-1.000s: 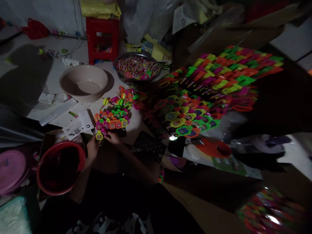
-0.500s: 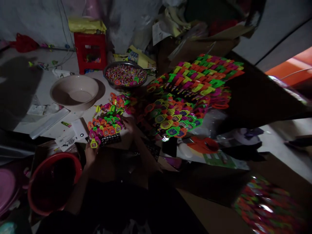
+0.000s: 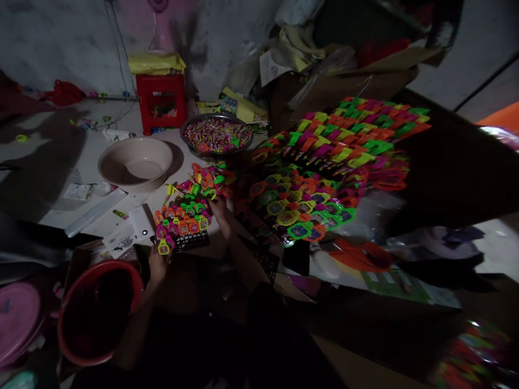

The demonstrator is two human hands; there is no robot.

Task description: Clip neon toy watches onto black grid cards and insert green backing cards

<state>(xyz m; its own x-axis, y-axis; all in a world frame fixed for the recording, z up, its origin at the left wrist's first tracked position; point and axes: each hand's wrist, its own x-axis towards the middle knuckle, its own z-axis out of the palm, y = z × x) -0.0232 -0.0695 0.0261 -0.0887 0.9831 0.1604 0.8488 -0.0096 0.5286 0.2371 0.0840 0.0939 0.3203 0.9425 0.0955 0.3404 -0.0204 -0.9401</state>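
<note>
Rows of bright toy watches (image 3: 184, 224) lie on a black grid rack (image 3: 194, 240) in front of me. My left hand (image 3: 159, 263) is closed at the rack's lower left corner, its fingers around a yellow toy watch (image 3: 163, 247). Just beyond the rack is a loose heap of toy watches (image 3: 198, 181) in orange, green, pink and yellow. My right hand (image 3: 219, 209) reaches to the near right edge of this heap, by a yellow-green watch. Its fingertips blend into the watches in the dim light, so their grip is unclear.
A beige basin (image 3: 135, 165) and a metal bowl of small colourful pieces (image 3: 217, 135) stand behind the heap. Many more watches (image 3: 300, 208) hang in layers on the right. A white box-shaped device (image 3: 141, 222) lies left of the rack. A red bucket (image 3: 101, 313) stands lower left.
My right hand has moved from the rack's right edge up to the loose heap. My left hand stays at the rack's corner. The whole view has shifted slightly.
</note>
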